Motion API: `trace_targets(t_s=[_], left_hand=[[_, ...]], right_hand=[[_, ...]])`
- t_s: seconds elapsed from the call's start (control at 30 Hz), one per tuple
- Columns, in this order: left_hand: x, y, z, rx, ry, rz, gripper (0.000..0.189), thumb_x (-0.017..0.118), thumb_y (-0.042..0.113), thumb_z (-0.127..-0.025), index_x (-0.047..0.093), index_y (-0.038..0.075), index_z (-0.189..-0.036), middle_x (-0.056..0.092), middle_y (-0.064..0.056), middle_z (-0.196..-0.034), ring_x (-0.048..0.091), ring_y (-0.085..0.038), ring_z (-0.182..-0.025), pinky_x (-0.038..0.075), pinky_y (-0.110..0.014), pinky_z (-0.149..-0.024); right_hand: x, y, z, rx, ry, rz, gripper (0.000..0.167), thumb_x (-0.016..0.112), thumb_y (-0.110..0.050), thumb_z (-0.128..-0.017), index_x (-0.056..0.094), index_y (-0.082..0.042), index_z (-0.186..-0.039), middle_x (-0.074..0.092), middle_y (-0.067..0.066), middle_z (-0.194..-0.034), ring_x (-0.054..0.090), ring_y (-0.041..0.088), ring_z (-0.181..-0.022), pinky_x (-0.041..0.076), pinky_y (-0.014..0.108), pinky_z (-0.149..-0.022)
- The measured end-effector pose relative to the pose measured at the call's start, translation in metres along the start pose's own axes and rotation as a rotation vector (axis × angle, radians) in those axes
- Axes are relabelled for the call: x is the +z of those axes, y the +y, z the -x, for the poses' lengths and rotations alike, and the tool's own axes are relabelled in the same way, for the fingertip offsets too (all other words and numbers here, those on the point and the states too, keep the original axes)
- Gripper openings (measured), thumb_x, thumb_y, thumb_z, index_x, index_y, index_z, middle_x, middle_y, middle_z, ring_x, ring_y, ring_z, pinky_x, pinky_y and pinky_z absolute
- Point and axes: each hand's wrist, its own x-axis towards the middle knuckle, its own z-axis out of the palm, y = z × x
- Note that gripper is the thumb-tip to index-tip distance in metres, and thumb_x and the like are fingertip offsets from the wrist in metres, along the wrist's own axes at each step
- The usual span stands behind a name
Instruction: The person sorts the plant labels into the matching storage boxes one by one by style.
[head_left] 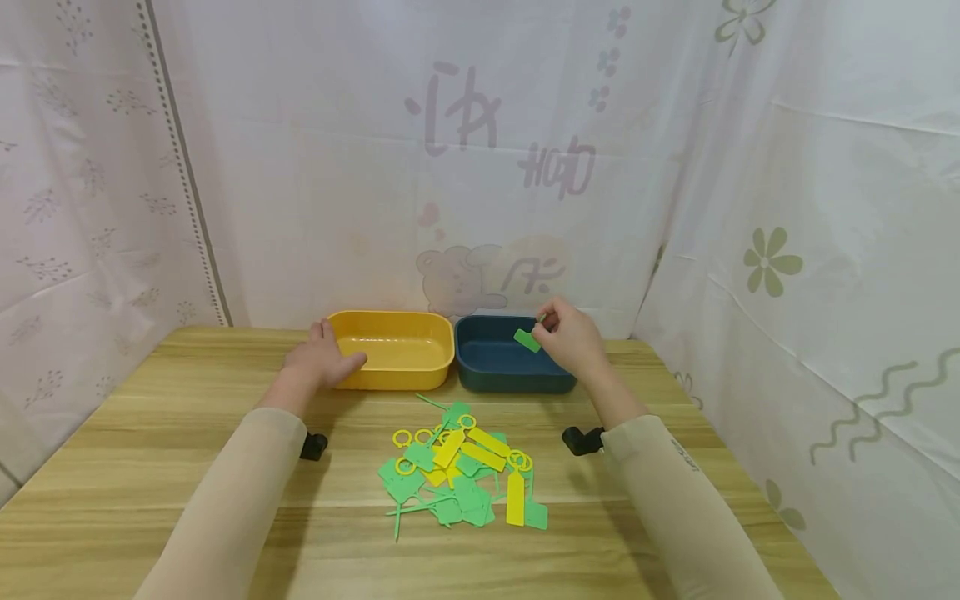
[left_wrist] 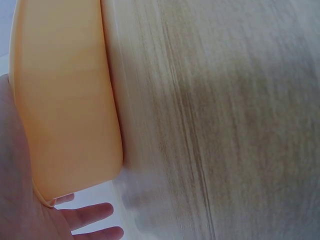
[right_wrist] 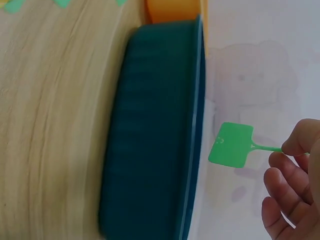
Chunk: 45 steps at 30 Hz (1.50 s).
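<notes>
On the desk (head_left: pixel 360 567), near its far edge, the left tray (head_left: pixel 397 380) stands just beside the right tray (head_left: pixel 516 383). Before them, roughly central, lies a heap of tags (head_left: pixel 468 493), many overlapping one another. The left grip (head_left: pixel 317 360) rests against the left tray's left end. The right grip (head_left: pixel 572 336), over the right tray's right-hand part, holds a single tag (head_left: pixel 527 340) above that tray. A curtain (head_left: pixel 337 167) hangs behind both trays.

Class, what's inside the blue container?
The blue container shows bare bottom and walls. The right hand holds a green tag above its rim, hiding part of the right end; anything there cannot be seen.
</notes>
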Motion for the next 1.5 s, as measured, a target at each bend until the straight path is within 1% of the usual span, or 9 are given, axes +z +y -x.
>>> trace_targets(t_s=[0.17, 0.4, 0.6, 0.8, 0.9, 1.0, 1.23, 1.5], left_hand=[[0.001, 0.0, 0.0, -0.001, -0.002, 0.002, 0.113, 0.04, 0.066, -0.107, -0.006, -0.018, -0.167, -0.002, -0.041, -0.178, 0.05, -0.07, -0.138, 0.043, -0.076, -0.115], [0.001, 0.0, -0.002, -0.004, -0.01, -0.003, 0.114, 0.039, 0.067, -0.107, -0.009, -0.017, -0.167, -0.004, -0.04, -0.178, 0.053, -0.07, -0.134, 0.043, -0.077, -0.114], [-0.001, 0.001, 0.0, -0.003, -0.005, -0.005, 0.113, 0.039, 0.067, -0.107, -0.008, -0.017, -0.167, -0.003, -0.04, -0.178, 0.056, -0.068, -0.131, 0.048, -0.075, -0.11], [0.0, -0.001, -0.003, -0.006, -0.015, -0.012, 0.113, 0.038, 0.067, -0.107, -0.01, -0.017, -0.167, -0.004, -0.04, -0.178, 0.053, -0.069, -0.135, 0.046, -0.076, -0.111], [0.001, -0.001, -0.004, -0.005, -0.016, -0.015, 0.113, 0.038, 0.067, -0.107, -0.01, -0.017, -0.167, -0.005, -0.04, -0.178, 0.053, -0.069, -0.135, 0.045, -0.077, -0.111], [0.001, -0.002, -0.004, -0.004, -0.016, -0.015, 0.114, 0.038, 0.067, -0.107, -0.009, -0.017, -0.167, -0.004, -0.041, -0.177, 0.053, -0.069, -0.135, 0.045, -0.078, -0.111], [0.001, -0.003, -0.004, -0.003, -0.015, -0.006, 0.115, 0.039, 0.068, -0.107, -0.01, -0.017, -0.167, -0.004, -0.04, -0.178, 0.048, -0.071, -0.139, 0.042, -0.079, -0.113], [-0.001, -0.001, -0.002, -0.002, -0.009, -0.006, 0.113, 0.039, 0.067, -0.107, -0.008, -0.017, -0.167, -0.004, -0.04, -0.178, 0.054, -0.068, -0.135, 0.045, -0.076, -0.113]], right_hand=[[0.004, 0.008, 0.0, 0.026, -0.033, 0.013, 0.02, 0.063, -0.024, -0.104, 0.065, -0.012, -0.119, 0.076, 0.012, -0.112, 0.069, 0.031, -0.093, 0.056, 0.047, -0.084], [0.007, 0.015, 0.0, 0.023, -0.043, -0.004, 0.018, 0.064, -0.022, -0.104, 0.066, -0.011, -0.118, 0.076, 0.011, -0.11, 0.07, 0.03, -0.096, 0.057, 0.047, -0.085], [0.007, 0.015, -0.002, 0.034, -0.044, -0.047, 0.021, 0.064, -0.022, -0.104, 0.066, -0.009, -0.12, 0.076, 0.013, -0.111, 0.07, 0.031, -0.098, 0.057, 0.046, -0.085], [0.01, 0.016, -0.005, 0.07, -0.046, -0.093, 0.022, 0.064, -0.023, -0.105, 0.067, -0.01, -0.122, 0.075, 0.013, -0.113, 0.07, 0.03, -0.097, 0.057, 0.043, -0.084], [0.01, 0.015, -0.007, 0.07, -0.039, -0.108, 0.022, 0.063, -0.024, -0.105, 0.068, -0.01, -0.121, 0.074, 0.013, -0.113, 0.07, 0.03, -0.096, 0.056, 0.043, -0.083], [0.01, 0.012, -0.009, 0.066, -0.038, -0.117, 0.024, 0.062, -0.025, -0.106, 0.068, -0.009, -0.123, 0.074, 0.013, -0.113, 0.07, 0.031, -0.098, 0.056, 0.045, -0.084], [0.009, 0.006, -0.012, 0.071, -0.069, -0.128, 0.04, 0.064, -0.03, -0.11, 0.065, -0.005, -0.141, 0.074, 0.015, -0.124, 0.071, 0.035, -0.107, 0.058, 0.053, -0.095], [0.008, 0.003, -0.012, 0.06, -0.083, -0.106, 0.035, 0.066, -0.029, -0.109, 0.066, -0.008, -0.137, 0.075, 0.015, -0.122, 0.07, 0.033, -0.103, 0.059, 0.051, -0.093]])
